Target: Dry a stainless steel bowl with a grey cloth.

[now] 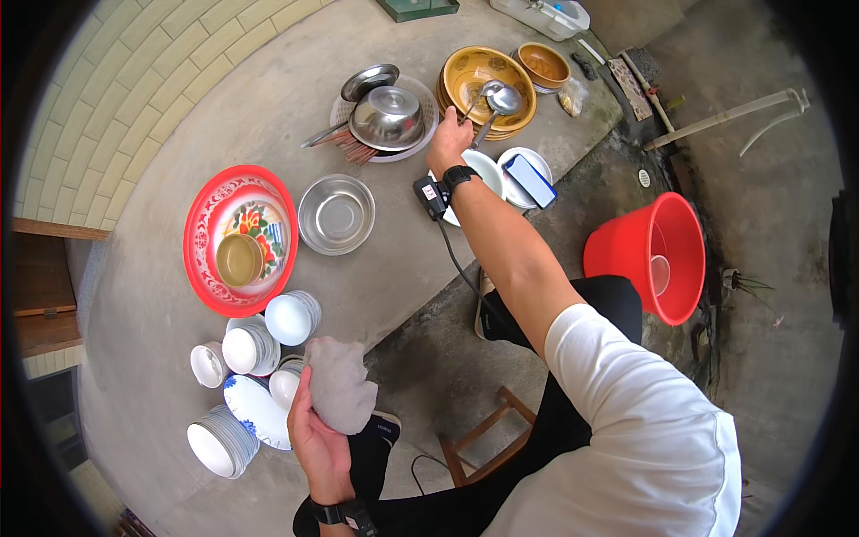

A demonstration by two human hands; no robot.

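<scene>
My left hand (321,440), low in the picture, holds a pale grey cloth or pad (341,386) near the stacked white bowls (288,319). My right hand (451,137) reaches to the near edge of a stack of brown-yellow bowls (463,70). Its fingers are at the handle of a metal ladle (492,87) lying in the top bowl; whether they grip it is hard to tell. Beside it rests a larger ladle (504,101). Under my right wrist are white dishes (484,171), partly hidden, and a phone (530,180) lies on another white dish.
A red enamel basin (194,235) holds a yellowish bowl. Nearby stand a steel basin (336,215) and a colander (429,111) with a metal pot and chopsticks. A red bucket (617,241) is at the right, a wooden stool (486,436) below, a water pipe (718,121) upper right.
</scene>
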